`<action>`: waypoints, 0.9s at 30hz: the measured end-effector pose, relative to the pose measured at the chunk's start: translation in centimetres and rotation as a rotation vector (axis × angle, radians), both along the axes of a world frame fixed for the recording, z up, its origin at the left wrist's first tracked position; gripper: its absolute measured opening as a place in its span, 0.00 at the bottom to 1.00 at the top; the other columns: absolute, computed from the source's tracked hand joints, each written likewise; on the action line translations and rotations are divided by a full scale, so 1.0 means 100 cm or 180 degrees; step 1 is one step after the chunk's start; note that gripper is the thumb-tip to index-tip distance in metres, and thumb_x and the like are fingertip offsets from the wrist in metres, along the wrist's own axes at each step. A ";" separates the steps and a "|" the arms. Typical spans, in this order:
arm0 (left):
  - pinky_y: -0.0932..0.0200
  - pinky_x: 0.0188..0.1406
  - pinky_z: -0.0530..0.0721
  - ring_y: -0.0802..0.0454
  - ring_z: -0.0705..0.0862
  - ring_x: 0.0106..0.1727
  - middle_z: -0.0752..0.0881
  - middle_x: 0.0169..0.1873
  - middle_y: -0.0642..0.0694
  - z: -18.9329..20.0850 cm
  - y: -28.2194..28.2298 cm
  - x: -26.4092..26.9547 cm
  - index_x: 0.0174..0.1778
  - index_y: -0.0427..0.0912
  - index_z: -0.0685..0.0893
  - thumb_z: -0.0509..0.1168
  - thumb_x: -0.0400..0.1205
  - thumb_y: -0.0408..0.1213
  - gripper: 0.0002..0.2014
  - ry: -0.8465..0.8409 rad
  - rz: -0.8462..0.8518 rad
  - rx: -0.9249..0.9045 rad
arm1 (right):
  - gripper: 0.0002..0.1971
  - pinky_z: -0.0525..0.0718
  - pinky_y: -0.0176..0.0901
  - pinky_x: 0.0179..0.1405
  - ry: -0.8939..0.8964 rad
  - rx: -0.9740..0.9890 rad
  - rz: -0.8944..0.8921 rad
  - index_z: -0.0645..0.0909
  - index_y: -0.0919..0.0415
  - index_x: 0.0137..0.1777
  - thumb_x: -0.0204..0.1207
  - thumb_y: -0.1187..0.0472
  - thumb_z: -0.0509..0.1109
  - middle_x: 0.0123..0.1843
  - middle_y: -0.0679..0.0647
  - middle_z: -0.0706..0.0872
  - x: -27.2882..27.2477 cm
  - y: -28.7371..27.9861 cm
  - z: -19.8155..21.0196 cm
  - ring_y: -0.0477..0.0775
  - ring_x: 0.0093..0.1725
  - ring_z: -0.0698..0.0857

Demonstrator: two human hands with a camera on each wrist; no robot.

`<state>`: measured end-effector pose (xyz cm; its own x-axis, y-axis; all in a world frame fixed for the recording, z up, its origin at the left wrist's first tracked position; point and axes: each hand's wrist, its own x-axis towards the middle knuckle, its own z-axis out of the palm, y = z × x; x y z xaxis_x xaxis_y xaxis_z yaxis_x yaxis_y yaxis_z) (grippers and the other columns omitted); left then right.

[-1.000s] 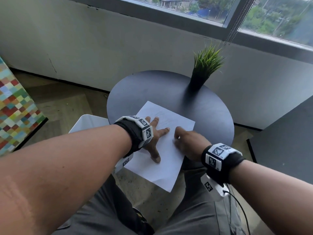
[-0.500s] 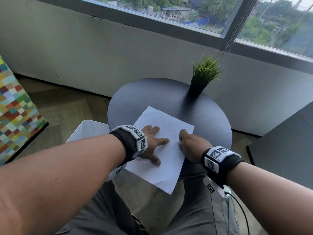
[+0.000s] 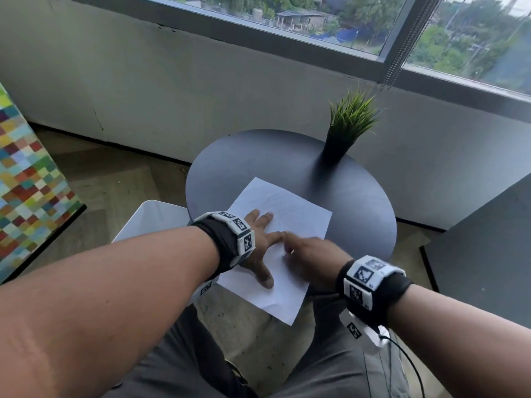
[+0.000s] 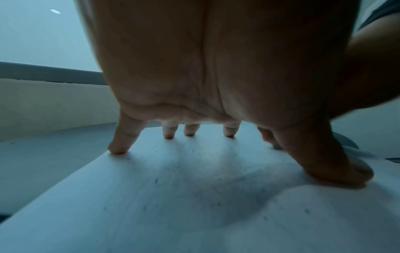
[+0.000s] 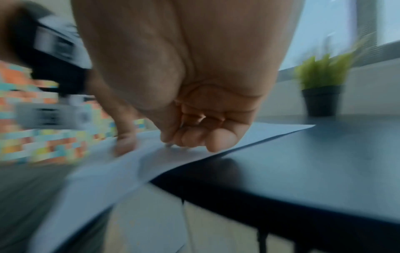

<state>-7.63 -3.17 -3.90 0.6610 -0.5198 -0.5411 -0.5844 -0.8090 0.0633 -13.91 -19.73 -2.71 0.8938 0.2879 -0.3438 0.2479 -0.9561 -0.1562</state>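
A white sheet of paper (image 3: pixel 298 214) lies on a small round dark table (image 3: pixel 258 162), its near corner hanging over the edge above my lap. My left hand (image 3: pixel 260 242) lies spread on the sheet's left half. In the left wrist view its fingertips (image 4: pixel 118 150) and thumb press down on the paper (image 4: pixel 173 196). My right hand (image 3: pixel 310 257) sits on the sheet beside it, almost touching the left index finger. The right wrist view is blurred and shows the right hand's fingers (image 5: pixel 201 137) curled under the palm against the paper (image 5: pixel 173 159), holding nothing.
A small green plant in a black pot (image 3: pixel 349 122) stands at the table's far right. A white stool or bin (image 3: pixel 155 219) is at the left below the table, a colourful chequered panel (image 3: pixel 26 191) is further left, and a dark surface (image 3: pixel 488 239) is at the right.
My right hand has slid left across the paper, from its right edge to close beside the left hand. The left hand has stayed pressed on the sheet.
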 end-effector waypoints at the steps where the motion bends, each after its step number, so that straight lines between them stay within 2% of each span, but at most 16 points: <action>1: 0.22 0.78 0.51 0.38 0.33 0.87 0.33 0.87 0.46 0.000 0.001 0.000 0.84 0.71 0.40 0.75 0.64 0.71 0.61 0.0002 -0.0002 0.0010 | 0.09 0.81 0.53 0.46 0.0119 0.0058 0.0314 0.68 0.55 0.60 0.82 0.56 0.60 0.53 0.60 0.84 -0.009 0.009 -0.003 0.63 0.48 0.81; 3: 0.22 0.78 0.51 0.38 0.33 0.87 0.32 0.87 0.46 0.000 0.001 0.000 0.84 0.71 0.39 0.76 0.63 0.71 0.62 0.0002 -0.0009 0.0030 | 0.09 0.82 0.55 0.43 0.0254 0.0103 0.0621 0.67 0.55 0.57 0.81 0.58 0.62 0.50 0.59 0.83 -0.019 0.014 -0.004 0.61 0.43 0.78; 4: 0.22 0.78 0.51 0.37 0.33 0.87 0.33 0.87 0.46 0.000 0.000 0.000 0.84 0.71 0.39 0.76 0.63 0.71 0.62 0.0005 -0.0011 0.0028 | 0.10 0.82 0.55 0.45 0.0240 0.0096 0.0537 0.67 0.54 0.57 0.80 0.58 0.63 0.50 0.59 0.83 -0.015 0.008 -0.004 0.61 0.44 0.79; 7: 0.22 0.79 0.54 0.35 0.35 0.87 0.35 0.87 0.44 0.002 -0.003 0.000 0.84 0.71 0.40 0.76 0.64 0.71 0.62 -0.0024 -0.0041 0.0080 | 0.09 0.82 0.53 0.48 0.0029 0.0008 -0.0376 0.66 0.50 0.56 0.80 0.52 0.60 0.50 0.60 0.83 0.009 -0.026 -0.004 0.63 0.48 0.81; 9: 0.22 0.79 0.57 0.33 0.38 0.86 0.39 0.87 0.42 0.004 -0.006 0.001 0.84 0.73 0.40 0.76 0.63 0.71 0.61 -0.0040 -0.0068 0.0157 | 0.07 0.80 0.52 0.45 -0.0108 -0.0064 -0.0631 0.66 0.52 0.53 0.82 0.51 0.59 0.48 0.59 0.81 0.010 -0.037 -0.003 0.64 0.47 0.80; 10: 0.22 0.78 0.60 0.31 0.41 0.86 0.42 0.87 0.40 0.004 -0.007 0.001 0.83 0.74 0.41 0.76 0.62 0.72 0.61 -0.0056 -0.0096 0.0192 | 0.08 0.77 0.50 0.42 -0.0121 -0.0074 -0.0529 0.66 0.53 0.54 0.83 0.52 0.58 0.48 0.58 0.82 0.006 -0.035 -0.004 0.64 0.47 0.80; 12: 0.22 0.74 0.66 0.29 0.48 0.84 0.49 0.84 0.39 0.005 -0.011 0.003 0.81 0.77 0.42 0.76 0.60 0.73 0.61 -0.0099 -0.0160 0.0239 | 0.10 0.74 0.48 0.40 0.0002 -0.0048 0.0031 0.67 0.55 0.60 0.84 0.53 0.58 0.50 0.58 0.84 -0.009 -0.022 -0.006 0.64 0.50 0.82; 14: 0.23 0.71 0.69 0.30 0.52 0.82 0.52 0.82 0.40 0.007 -0.013 0.004 0.80 0.79 0.42 0.76 0.58 0.74 0.61 -0.0117 -0.0181 0.0288 | 0.10 0.78 0.50 0.42 0.0118 0.0067 0.0401 0.68 0.55 0.60 0.84 0.52 0.59 0.50 0.57 0.85 -0.019 -0.016 -0.010 0.63 0.49 0.82; 15: 0.23 0.70 0.70 0.30 0.53 0.81 0.52 0.81 0.40 0.007 -0.014 0.004 0.80 0.80 0.42 0.76 0.58 0.74 0.61 -0.0122 -0.0188 0.0312 | 0.10 0.80 0.52 0.45 0.0097 0.0096 0.0313 0.68 0.54 0.59 0.84 0.51 0.59 0.50 0.58 0.85 -0.017 -0.019 -0.010 0.64 0.49 0.83; 17: 0.23 0.70 0.70 0.30 0.53 0.81 0.53 0.81 0.40 0.008 -0.015 0.003 0.79 0.80 0.41 0.76 0.58 0.75 0.61 -0.0139 -0.0192 0.0327 | 0.09 0.82 0.56 0.48 0.0005 0.0082 -0.0239 0.68 0.53 0.56 0.83 0.50 0.58 0.50 0.59 0.84 -0.005 -0.031 -0.008 0.66 0.50 0.82; 19: 0.23 0.71 0.69 0.31 0.52 0.82 0.51 0.82 0.41 0.008 -0.014 0.002 0.79 0.80 0.40 0.76 0.58 0.75 0.61 -0.0129 -0.0169 0.0345 | 0.08 0.82 0.56 0.48 -0.0108 0.0060 -0.0507 0.67 0.53 0.55 0.83 0.51 0.58 0.48 0.59 0.82 0.000 -0.035 -0.006 0.66 0.48 0.81; 22: 0.23 0.73 0.67 0.30 0.50 0.83 0.51 0.83 0.39 0.008 -0.013 0.003 0.79 0.80 0.40 0.76 0.58 0.74 0.61 -0.0118 -0.0154 0.0331 | 0.10 0.81 0.54 0.47 -0.0004 0.0048 0.0069 0.67 0.56 0.61 0.83 0.54 0.57 0.51 0.59 0.84 -0.014 -0.016 -0.006 0.65 0.51 0.82; 24: 0.23 0.73 0.67 0.30 0.50 0.83 0.51 0.83 0.39 0.009 -0.013 0.003 0.79 0.80 0.41 0.77 0.58 0.73 0.61 -0.0104 -0.0151 0.0327 | 0.09 0.82 0.56 0.47 0.0163 0.0067 0.0339 0.67 0.55 0.60 0.84 0.54 0.58 0.51 0.58 0.84 -0.021 -0.011 -0.009 0.64 0.49 0.82; 27: 0.24 0.72 0.69 0.30 0.51 0.82 0.52 0.82 0.40 0.012 -0.014 0.002 0.80 0.80 0.41 0.77 0.59 0.73 0.61 -0.0105 -0.0144 0.0297 | 0.08 0.82 0.56 0.48 0.0051 0.0059 -0.0254 0.67 0.52 0.56 0.83 0.50 0.58 0.50 0.59 0.83 -0.001 -0.030 -0.007 0.64 0.48 0.81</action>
<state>-7.47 -4.60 -2.75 0.6563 -0.4978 -0.5670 -0.6209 -0.7833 -0.0310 -13.97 -22.69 -3.39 0.9086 0.2223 -0.3535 0.1683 -0.9697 -0.1773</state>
